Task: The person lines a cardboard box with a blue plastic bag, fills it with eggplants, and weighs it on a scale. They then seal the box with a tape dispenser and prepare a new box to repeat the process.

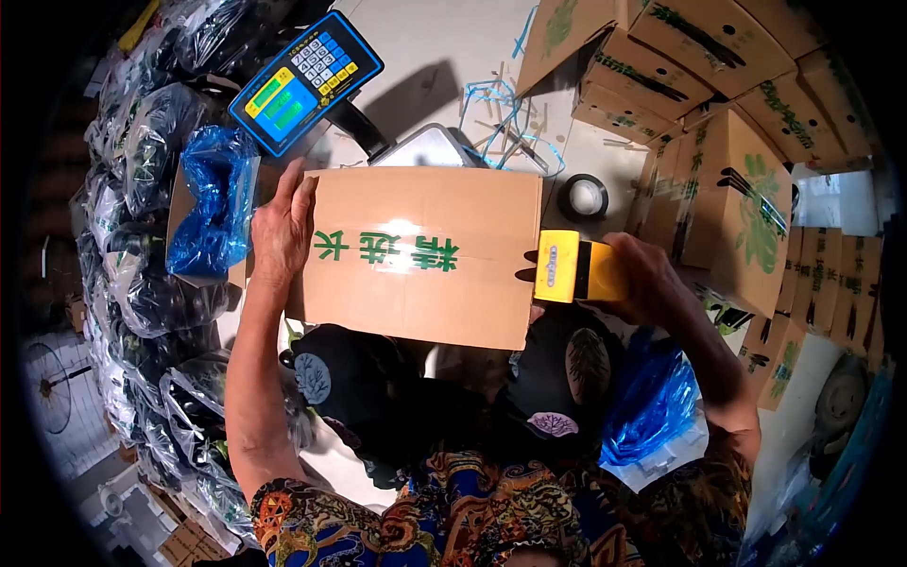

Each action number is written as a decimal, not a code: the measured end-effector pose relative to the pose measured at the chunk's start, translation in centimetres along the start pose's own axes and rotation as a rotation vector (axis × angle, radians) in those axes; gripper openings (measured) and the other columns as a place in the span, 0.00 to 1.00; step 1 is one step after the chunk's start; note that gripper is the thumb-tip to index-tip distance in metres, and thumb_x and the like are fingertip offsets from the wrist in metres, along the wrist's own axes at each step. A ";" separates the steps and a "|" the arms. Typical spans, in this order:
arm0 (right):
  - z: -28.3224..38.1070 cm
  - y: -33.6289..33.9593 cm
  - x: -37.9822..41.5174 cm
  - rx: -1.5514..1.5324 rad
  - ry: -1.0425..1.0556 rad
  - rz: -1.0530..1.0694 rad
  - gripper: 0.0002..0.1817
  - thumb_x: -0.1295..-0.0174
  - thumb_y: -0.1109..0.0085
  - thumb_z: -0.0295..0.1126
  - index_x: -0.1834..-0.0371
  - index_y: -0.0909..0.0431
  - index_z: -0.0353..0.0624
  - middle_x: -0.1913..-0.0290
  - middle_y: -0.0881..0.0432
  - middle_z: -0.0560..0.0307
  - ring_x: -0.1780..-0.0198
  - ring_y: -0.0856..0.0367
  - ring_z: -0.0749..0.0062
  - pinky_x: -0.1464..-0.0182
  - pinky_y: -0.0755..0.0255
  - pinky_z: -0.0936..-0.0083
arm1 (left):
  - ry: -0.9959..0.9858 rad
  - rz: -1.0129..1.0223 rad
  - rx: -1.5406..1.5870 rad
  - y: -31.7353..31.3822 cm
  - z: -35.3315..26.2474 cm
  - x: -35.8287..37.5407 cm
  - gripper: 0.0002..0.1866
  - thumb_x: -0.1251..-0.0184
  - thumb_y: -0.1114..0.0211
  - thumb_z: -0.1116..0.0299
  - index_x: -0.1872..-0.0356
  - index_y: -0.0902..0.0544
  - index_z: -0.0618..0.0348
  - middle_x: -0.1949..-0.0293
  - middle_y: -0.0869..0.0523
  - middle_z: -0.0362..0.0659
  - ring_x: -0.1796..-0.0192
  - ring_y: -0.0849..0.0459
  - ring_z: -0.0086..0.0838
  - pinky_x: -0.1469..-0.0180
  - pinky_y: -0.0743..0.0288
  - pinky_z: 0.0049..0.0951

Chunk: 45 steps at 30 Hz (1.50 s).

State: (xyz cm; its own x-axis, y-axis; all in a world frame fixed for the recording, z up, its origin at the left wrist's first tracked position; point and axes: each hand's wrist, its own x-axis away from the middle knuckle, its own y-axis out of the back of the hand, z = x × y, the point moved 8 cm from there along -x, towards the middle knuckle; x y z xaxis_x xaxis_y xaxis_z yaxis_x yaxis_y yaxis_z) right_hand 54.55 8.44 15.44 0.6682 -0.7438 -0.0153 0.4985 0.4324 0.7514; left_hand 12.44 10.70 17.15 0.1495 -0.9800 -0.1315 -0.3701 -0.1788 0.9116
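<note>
Brown cardboard makes the carton (416, 260) that lies in the centre of the frame, its long side running from left to right, with green printed characters which appear upside down. The left hand (279, 231) is placed on its left end, the fingers stretched toward the upper left corner; the thumb is hidden, so I cannot tell if this hand pinches the cardboard or only presses on it.

At the right end of the carton, the right hand (638, 274) has its grip closed around a yellow tape dispenser (557, 265). The dispenser overlaps the carton's right edge in this view; whether the two are touching, I cannot tell.

Below the carton are the person's dark trousers (378, 378) with leaf and tree patterns, and at the bottom of the frame a colourful shirt (472, 506).

A scale display (307, 83) with blue front stands tilted in the upper left, near a small box (177, 231) that holds blue plastic (210, 203). Clear bags (156, 137) with dark contents are piled along the left side. A roll of black tape (566, 198) lies just above the dispenser, and stacked cartons (680, 66) fill the upper right.
</note>
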 end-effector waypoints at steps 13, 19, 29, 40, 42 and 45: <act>-10.4 -5.7 7.8 0.221 -0.362 0.145 0.29 0.54 0.26 0.39 0.52 0.27 0.37 0.59 0.23 0.40 0.53 0.23 0.42 0.53 0.27 0.56 | 0.006 -0.007 0.044 0.2 -0.4 0.1 0.22 0.23 0.51 0.54 0.35 0.27 0.50 0.56 0.14 0.59 0.56 0.14 0.54 0.53 0.20 0.42; -4.6 -5.8 1.9 0.337 -0.437 0.248 0.22 0.49 0.31 0.32 0.51 0.26 0.41 0.59 0.21 0.43 0.56 0.20 0.48 0.57 0.25 0.56 | -0.017 -0.017 0.014 -0.1 -0.1 -0.4 0.22 0.23 0.51 0.53 0.35 0.27 0.51 0.54 0.15 0.58 0.55 0.15 0.55 0.53 0.21 0.42; -17.4 -17.0 -2.0 0.403 -0.439 0.526 0.30 0.51 0.33 0.53 0.59 0.21 0.34 0.61 0.17 0.49 0.59 0.18 0.62 0.59 0.24 0.70 | 0.092 0.056 0.210 -0.2 0.1 0.2 0.24 0.24 0.50 0.53 0.35 0.27 0.53 0.43 0.20 0.61 0.40 0.21 0.52 0.40 0.28 0.36; -29.1 -10.1 -2.2 -0.253 -0.825 -0.304 0.29 0.35 0.50 0.57 0.56 0.22 0.37 0.64 0.18 0.47 0.61 0.20 0.58 0.56 0.30 0.64 | 0.125 0.058 0.201 -0.1 -0.6 -0.2 0.24 0.23 0.53 0.54 0.34 0.28 0.55 0.40 0.21 0.55 0.38 0.21 0.45 0.38 0.31 0.32; -32.0 -12.1 -1.4 -0.187 -0.917 -0.260 0.31 0.36 0.52 0.58 0.57 0.21 0.36 0.62 0.18 0.39 0.52 0.20 0.50 0.51 0.30 0.59 | 0.163 0.073 0.225 -0.4 -0.3 -0.4 0.24 0.24 0.52 0.54 0.34 0.28 0.56 0.40 0.21 0.54 0.38 0.21 0.44 0.38 0.31 0.32; -33.9 -14.6 -0.5 -0.101 -0.973 -0.359 0.36 0.36 0.53 0.62 0.41 0.27 0.39 0.43 0.25 0.33 0.41 0.27 0.42 0.39 0.35 0.55 | 0.169 0.063 0.214 -0.2 -0.1 -0.3 0.24 0.24 0.52 0.54 0.34 0.28 0.56 0.39 0.22 0.57 0.37 0.22 0.45 0.37 0.32 0.31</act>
State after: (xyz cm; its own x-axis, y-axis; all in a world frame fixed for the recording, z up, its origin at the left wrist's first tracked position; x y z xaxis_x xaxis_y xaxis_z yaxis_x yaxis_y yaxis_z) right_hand 65.65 19.73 -17.87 -0.2401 -0.9072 0.3455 0.6538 0.1120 0.7484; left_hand 12.59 11.05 17.05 0.2639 -0.9645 0.0062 -0.5659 -0.1496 0.8108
